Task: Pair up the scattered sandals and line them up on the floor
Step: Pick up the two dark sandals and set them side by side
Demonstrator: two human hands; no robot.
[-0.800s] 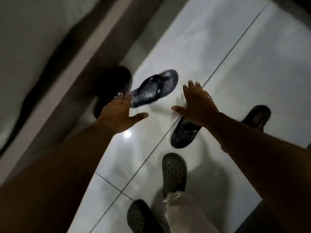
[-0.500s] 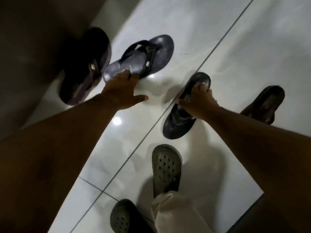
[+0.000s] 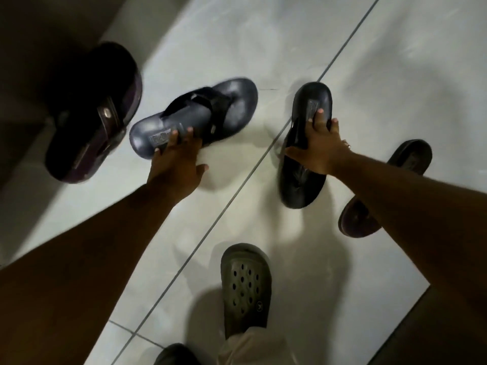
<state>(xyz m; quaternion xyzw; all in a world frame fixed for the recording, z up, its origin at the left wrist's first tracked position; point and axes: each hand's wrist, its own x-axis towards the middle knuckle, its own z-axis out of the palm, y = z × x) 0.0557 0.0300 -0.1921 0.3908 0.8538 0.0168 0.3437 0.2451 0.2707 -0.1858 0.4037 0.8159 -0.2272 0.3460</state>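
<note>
Two dark blue flip-flops lie on the white tiled floor (image 3: 303, 35). My left hand (image 3: 175, 164) grips the heel of the left flip-flop (image 3: 200, 115), fingers on its insole. My right hand (image 3: 320, 147) grips the right flip-flop (image 3: 308, 143) across its middle, thumb at its left edge. A dark brown strapped sandal (image 3: 92, 111) lies at the far left beside the wall. Its likely mate (image 3: 384, 191) lies at the right, partly hidden under my right forearm.
My own feet wear olive perforated clogs, one (image 3: 246, 285) at bottom centre and one (image 3: 175, 355) at the bottom edge. A dark wall base (image 3: 39, 27) runs along the left. A dark mat or edge (image 3: 434, 333) borders the tiles at bottom right.
Both hands reached down from open in the air and took hold of the two blue flip-flops. The view moved closer to the floor.
</note>
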